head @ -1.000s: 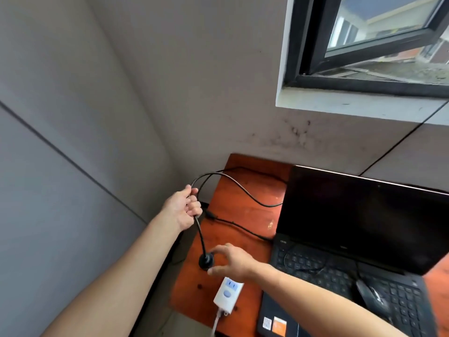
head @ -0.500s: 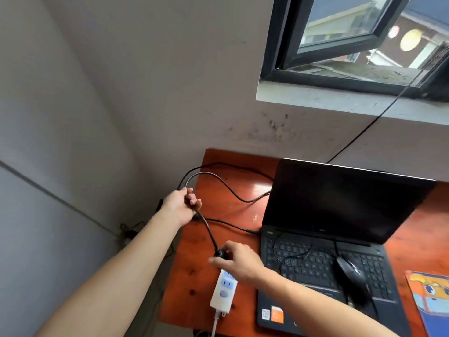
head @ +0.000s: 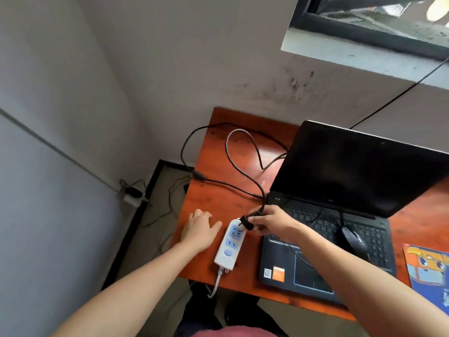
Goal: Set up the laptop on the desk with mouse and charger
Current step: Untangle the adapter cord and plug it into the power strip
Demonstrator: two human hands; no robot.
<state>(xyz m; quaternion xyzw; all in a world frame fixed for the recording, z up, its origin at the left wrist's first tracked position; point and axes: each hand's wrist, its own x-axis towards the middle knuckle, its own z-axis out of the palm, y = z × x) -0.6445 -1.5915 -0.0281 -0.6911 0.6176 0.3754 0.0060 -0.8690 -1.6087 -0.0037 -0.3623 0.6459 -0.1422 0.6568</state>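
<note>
Now you are at the plugging-in step: your right hand (head: 272, 223) pinches the black plug (head: 246, 222) of the charger cable (head: 245, 171) at the far end of the white power strip (head: 229, 246), the prongs tilted down toward the strip's farthest socket but, as far as the blur allows, not yet seated. Your left hand (head: 200, 229) lies spread and flat on the surface (head: 218, 198) just left of the strip, holding nothing. From the plug the cable loops away behind the strip toward the laptop (head: 340, 203), which stands open with a dark screen to the strip's right; whether its other end is already in the laptop's side you cannot tell for certain. The mouse (head: 353, 239) sits on the laptop's keyboard, well to the right of the strip, its thin cord trailing across the keys and touchpad. The next move probably calls for squaring the prongs to the socket and pressing straight down, and the light strip may slide or tip, so bracing it with your free left hand would help. After that, the mouse likely wants moving off the keyboard onto the surface.
</note>
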